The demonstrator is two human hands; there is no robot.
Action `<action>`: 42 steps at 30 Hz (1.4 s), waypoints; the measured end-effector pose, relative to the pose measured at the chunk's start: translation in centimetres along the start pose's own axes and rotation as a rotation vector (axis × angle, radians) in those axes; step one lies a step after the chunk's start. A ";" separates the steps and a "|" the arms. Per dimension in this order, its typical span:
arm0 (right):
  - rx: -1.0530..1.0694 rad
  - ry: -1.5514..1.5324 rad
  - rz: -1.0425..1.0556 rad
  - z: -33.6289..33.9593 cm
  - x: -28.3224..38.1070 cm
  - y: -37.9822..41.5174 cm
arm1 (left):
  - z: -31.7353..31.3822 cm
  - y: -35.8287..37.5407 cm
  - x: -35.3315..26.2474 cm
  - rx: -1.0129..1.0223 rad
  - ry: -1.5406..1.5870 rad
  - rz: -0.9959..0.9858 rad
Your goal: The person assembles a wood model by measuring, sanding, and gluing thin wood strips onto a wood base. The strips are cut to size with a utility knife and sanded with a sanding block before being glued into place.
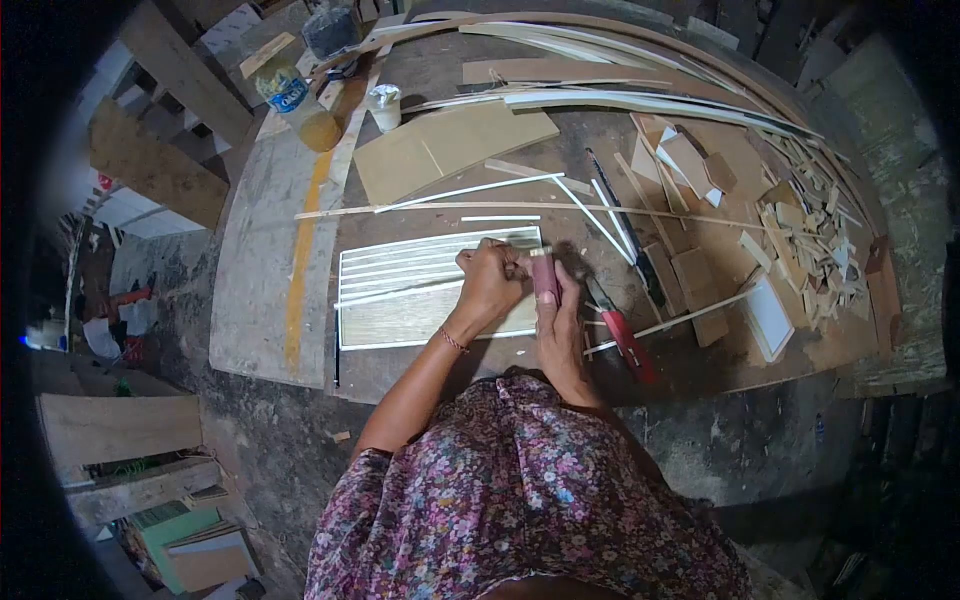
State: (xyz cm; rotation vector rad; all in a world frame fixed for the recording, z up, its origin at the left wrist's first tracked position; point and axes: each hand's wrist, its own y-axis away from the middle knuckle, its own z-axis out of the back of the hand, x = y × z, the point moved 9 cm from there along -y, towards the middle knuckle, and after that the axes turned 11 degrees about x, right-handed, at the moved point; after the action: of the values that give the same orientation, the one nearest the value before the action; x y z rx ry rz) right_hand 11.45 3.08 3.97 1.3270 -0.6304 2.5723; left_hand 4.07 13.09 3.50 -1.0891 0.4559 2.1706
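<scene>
My left hand (488,282) is curled closed over the right part of a framed wooden panel (400,325). A thin white strip (395,294) lies slanted across that panel and runs into my left fingers. The panel has white edging and several parallel white strips along its far half. My right hand (562,318) grips a reddish-brown block (544,276) upright at the panel's right end, thumb along its near face. The two hands are close together, and the fingertips of the left are partly hidden. A red-handled utility knife (622,338) lies just right of my right hand.
A bottle of amber liquid (303,115) and a white cup (384,108) stand at the back left. Beyond the panel are a flat board (455,150) and long strips (640,105). Wood offcuts (810,235) pile up on the right, near a long black tool (625,220).
</scene>
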 end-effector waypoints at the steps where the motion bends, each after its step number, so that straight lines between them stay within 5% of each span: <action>1: 0.019 -0.058 -0.061 -0.4 -1.7 0.0 | 0.2 0.0 -0.2 -0.045 -0.027 -0.041; 15: 0.114 -0.537 -0.277 0.6 -0.1 -0.6 | 3.3 2.0 -5.6 -0.132 -0.044 -0.125; 18: 0.117 -0.439 -0.155 0.0 0.2 -0.7 | 4.2 2.3 -5.0 -0.139 -0.140 -0.072; 21: 0.205 -0.547 -0.270 -0.2 0.2 -0.2 | 3.1 4.1 -5.8 -0.121 -0.175 -0.135; 25: 0.218 -0.382 -0.088 -1.1 0.9 0.3 | 5.6 4.2 -4.1 -0.241 -0.135 -0.088; 42: 0.368 -0.633 -0.152 -2.0 3.1 1.1 | 7.3 6.9 -6.2 -0.275 -0.256 -0.043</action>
State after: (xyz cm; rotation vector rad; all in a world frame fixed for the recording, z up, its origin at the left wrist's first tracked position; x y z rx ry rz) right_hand 7.79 2.85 5.12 2.2426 -0.1139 2.1916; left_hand -2.18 9.69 12.94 -0.9309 0.0186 2.3411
